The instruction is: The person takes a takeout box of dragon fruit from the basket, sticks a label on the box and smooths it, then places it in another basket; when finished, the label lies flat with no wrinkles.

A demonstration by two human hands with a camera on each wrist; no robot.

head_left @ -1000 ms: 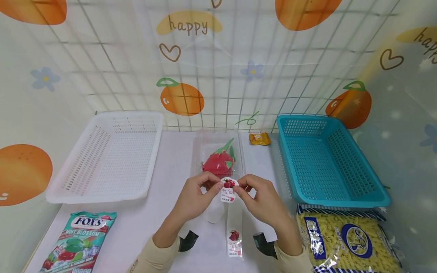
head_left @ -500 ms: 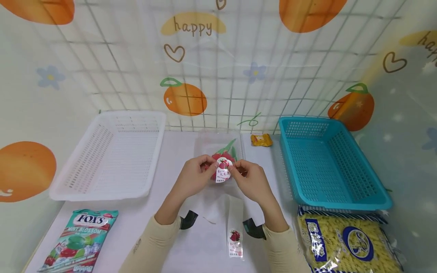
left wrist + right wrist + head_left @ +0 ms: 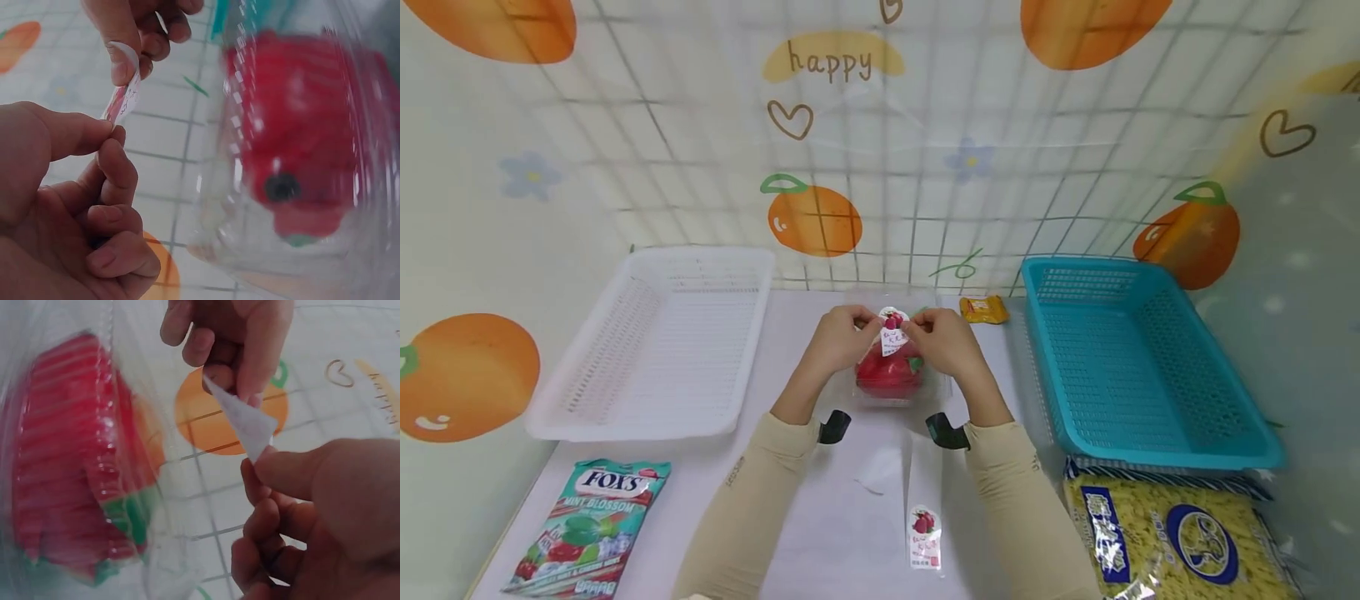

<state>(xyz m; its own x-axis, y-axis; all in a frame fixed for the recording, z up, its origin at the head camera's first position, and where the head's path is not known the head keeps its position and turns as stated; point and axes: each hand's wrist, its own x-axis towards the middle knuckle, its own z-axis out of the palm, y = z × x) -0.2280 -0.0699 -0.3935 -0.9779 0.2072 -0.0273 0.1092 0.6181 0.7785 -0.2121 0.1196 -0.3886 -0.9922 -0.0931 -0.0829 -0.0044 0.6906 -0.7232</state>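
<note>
A white sticker [image 3: 892, 333] printed with red dragon fruit is stretched between both hands, above a clear plastic box [image 3: 942, 387]. My left hand [image 3: 844, 337] pinches its left edge between thumb and forefinger. The right hand [image 3: 946, 340] pinches the opposite edge the same way. Inside the box lies a red dragon fruit [image 3: 887, 375] with green tips, seen through the ribbed plastic in both wrist views. From the right wrist view the sticker's plain back [image 3: 245, 422] shows, slightly bent. A backing strip [image 3: 925, 483] with another such sticker lies on the table nearer the body.
On the left stand a white basket [image 3: 647, 429] and a mint candy bag [image 3: 587, 529]. A blue basket [image 3: 1157, 450] is at the right, with a bag of yellow pasta [image 3: 1180, 533] before it. One small gold-wrapped piece [image 3: 984, 309] lies behind the hands.
Both hands have carried the sticker forward, away from the body, from above the backing strip to over the clear box. The box and strip stay on the table.
</note>
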